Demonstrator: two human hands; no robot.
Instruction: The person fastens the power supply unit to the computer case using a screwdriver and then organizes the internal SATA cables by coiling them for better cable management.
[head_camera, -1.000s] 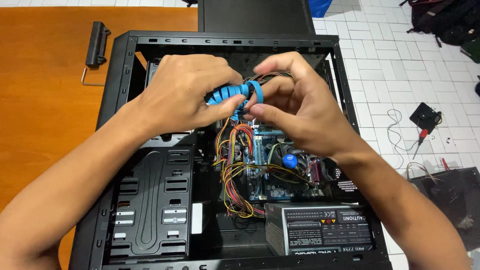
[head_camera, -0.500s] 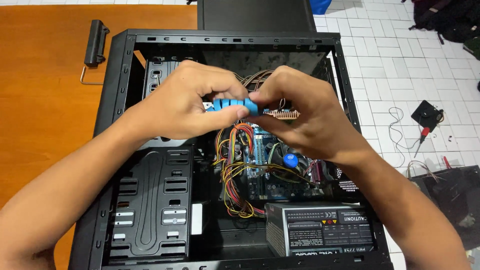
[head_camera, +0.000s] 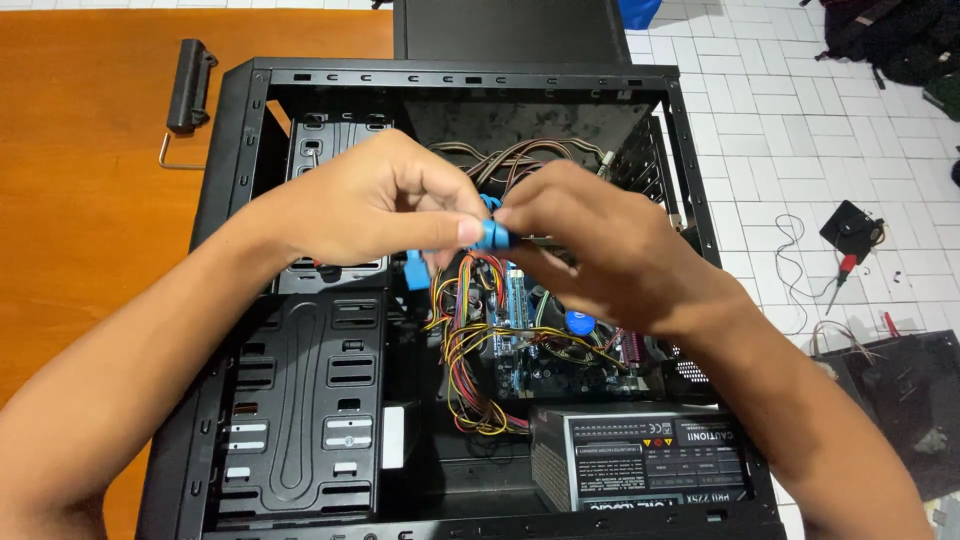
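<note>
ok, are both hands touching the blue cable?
Touching. The head view shows the left hand and right hand pinching the blue cable between their fingertips.

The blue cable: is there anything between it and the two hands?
Nothing visible. The left hand and the right hand both pinch the blue cable directly with their fingertips, above the open computer case. The bundle of coloured wires lies below, apart from the grip.

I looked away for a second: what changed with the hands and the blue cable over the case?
Both hands, left hand and right hand, kept hold of the blue cable. A second ago it bulged as a loop between them; now it is pinched small between the fingertips, one end hanging below the left hand. The case stayed put.
</note>
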